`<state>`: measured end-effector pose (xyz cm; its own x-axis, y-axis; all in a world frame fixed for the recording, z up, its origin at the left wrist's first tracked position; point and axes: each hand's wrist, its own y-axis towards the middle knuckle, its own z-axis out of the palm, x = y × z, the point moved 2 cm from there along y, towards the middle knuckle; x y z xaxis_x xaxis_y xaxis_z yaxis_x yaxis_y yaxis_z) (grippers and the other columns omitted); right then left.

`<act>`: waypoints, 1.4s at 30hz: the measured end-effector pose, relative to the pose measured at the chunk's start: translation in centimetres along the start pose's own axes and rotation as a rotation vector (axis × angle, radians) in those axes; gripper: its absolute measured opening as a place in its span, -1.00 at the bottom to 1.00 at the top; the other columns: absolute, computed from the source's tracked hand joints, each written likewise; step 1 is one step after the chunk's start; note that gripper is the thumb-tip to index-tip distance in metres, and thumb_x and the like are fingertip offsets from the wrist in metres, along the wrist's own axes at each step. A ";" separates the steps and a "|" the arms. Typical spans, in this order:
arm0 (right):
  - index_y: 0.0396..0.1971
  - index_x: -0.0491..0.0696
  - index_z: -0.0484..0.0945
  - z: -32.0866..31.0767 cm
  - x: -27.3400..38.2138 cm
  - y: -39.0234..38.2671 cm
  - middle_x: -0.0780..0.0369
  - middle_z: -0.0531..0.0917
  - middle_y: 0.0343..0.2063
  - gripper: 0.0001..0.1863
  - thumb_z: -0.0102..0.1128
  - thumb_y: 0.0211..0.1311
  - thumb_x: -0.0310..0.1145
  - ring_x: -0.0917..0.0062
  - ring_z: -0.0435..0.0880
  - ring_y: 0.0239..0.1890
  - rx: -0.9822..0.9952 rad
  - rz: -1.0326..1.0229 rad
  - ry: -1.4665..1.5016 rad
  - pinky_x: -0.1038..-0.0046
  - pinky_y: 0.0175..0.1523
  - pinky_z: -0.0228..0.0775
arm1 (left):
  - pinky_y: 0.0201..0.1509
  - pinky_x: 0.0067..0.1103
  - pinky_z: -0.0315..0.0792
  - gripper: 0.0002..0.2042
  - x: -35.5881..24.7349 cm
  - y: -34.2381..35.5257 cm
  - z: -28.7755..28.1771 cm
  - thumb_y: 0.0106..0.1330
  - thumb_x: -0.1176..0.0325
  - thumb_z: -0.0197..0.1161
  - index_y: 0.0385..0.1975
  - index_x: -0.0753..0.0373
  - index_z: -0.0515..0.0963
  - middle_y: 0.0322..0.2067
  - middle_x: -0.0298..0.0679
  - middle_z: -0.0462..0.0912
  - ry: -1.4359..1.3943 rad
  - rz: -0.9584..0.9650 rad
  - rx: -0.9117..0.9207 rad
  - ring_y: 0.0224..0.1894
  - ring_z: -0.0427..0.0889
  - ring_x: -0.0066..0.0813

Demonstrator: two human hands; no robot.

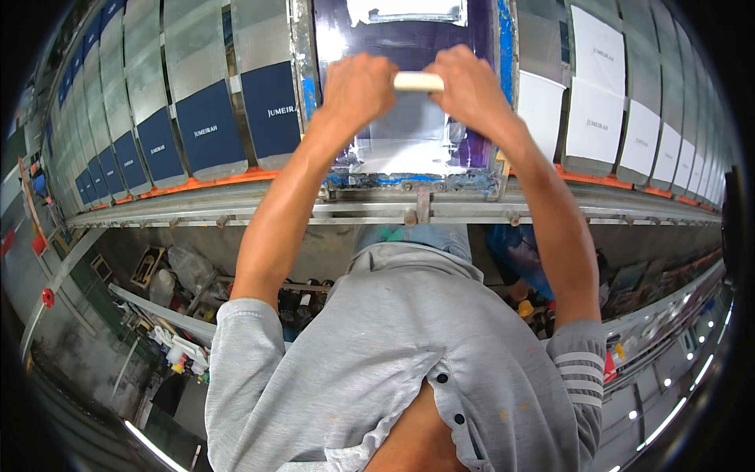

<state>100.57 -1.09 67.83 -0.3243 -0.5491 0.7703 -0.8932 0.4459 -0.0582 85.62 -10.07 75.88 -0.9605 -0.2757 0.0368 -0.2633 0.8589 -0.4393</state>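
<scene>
My left hand (358, 88) and my right hand (472, 88) are both closed around a squeegee (418, 81), one at each end; only the middle of its pale cream handle shows between them. The squeegee stands over a screen printing frame (409, 181) directly in front of me. Purple mesh (409, 43) fills the frame, with a paler window-like area and white ink smears near its near and far ends. Blue tape and dried ink mark the frame's edges. The squeegee's blade is hidden behind my hands and the handle.
Dark blue printed sheets (208, 124) lie on a row of grey pallets at left. White printed sheets (593, 126) lie on pallets at right. A metal rail (362, 211) runs along the table's near edge. Below it are bottles, bags and a blue plastic bag (519, 256).
</scene>
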 end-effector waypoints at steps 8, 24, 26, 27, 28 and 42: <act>-0.16 -0.04 0.74 5.1 4.0 -9.3 0.22 0.60 -0.31 -0.66 0.46 -0.04 -0.47 0.28 0.57 -0.06 -0.108 -0.073 0.120 0.21 -0.10 0.36 | -0.31 -0.27 0.63 -0.77 -2.4 -9.7 4.0 0.13 0.49 0.29 -0.30 0.05 0.82 -0.44 -0.10 0.77 -0.154 0.009 -0.094 -0.42 0.77 -0.09; 0.08 -0.28 0.56 3.1 -11.3 -9.3 0.01 0.53 -0.02 -0.38 0.47 0.12 -0.17 0.09 0.47 0.13 -0.556 0.598 -0.063 0.11 0.19 0.42 | -0.05 -0.25 0.64 -0.54 -2.9 3.0 -1.1 -0.25 0.43 0.38 -0.20 0.32 0.78 -0.19 0.16 0.77 -0.129 -0.055 0.801 -0.09 0.79 -0.01; 0.05 -0.27 0.57 2.0 -13.1 -14.0 0.01 0.54 -0.05 -0.42 0.46 0.10 -0.21 0.08 0.49 0.10 -0.581 0.573 -0.014 0.10 0.18 0.42 | -0.09 -0.25 0.64 -0.60 -8.3 1.6 -2.5 -0.16 0.44 0.38 -0.21 0.30 0.79 -0.23 0.11 0.78 -0.095 -0.143 0.533 -0.16 0.80 0.01; 0.03 -0.26 0.58 1.2 -14.0 -16.1 0.01 0.55 -0.06 -0.43 0.46 0.08 -0.22 0.07 0.50 0.09 -0.582 0.561 0.009 0.10 0.17 0.42 | -0.14 -0.25 0.63 -0.62 -10.6 0.5 -1.7 -0.12 0.46 0.36 -0.20 0.24 0.80 -0.30 0.07 0.78 -0.048 -0.111 0.381 -0.23 0.79 -0.01; 0.02 -0.26 0.58 1.3 -14.6 -17.1 0.01 0.55 -0.08 -0.44 0.46 0.07 -0.23 0.07 0.50 0.07 -0.574 0.542 0.049 0.09 0.16 0.42 | -0.18 -0.25 0.63 -0.64 -11.9 -0.8 -0.4 -0.07 0.47 0.33 -0.19 0.19 0.80 -0.37 0.03 0.77 0.011 -0.095 0.236 -0.31 0.77 -0.03; 0.00 -0.30 0.60 15.9 -14.5 -13.9 -0.02 0.59 -0.11 -0.41 0.52 -0.01 -0.27 0.04 0.57 0.01 -0.783 0.427 -0.041 0.09 0.15 0.41 | -0.02 -0.34 0.59 -0.69 -5.5 -17.1 18.3 0.03 0.66 0.25 -0.18 0.27 0.67 -0.16 -0.16 0.77 -0.151 0.096 -0.339 -0.05 0.76 -0.19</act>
<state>112.77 -10.55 47.38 -0.6047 -0.2439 0.7582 -0.2296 0.9649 0.1273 97.06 -31.17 66.79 -0.9650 -0.2255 -0.1338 -0.2115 0.9710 -0.1112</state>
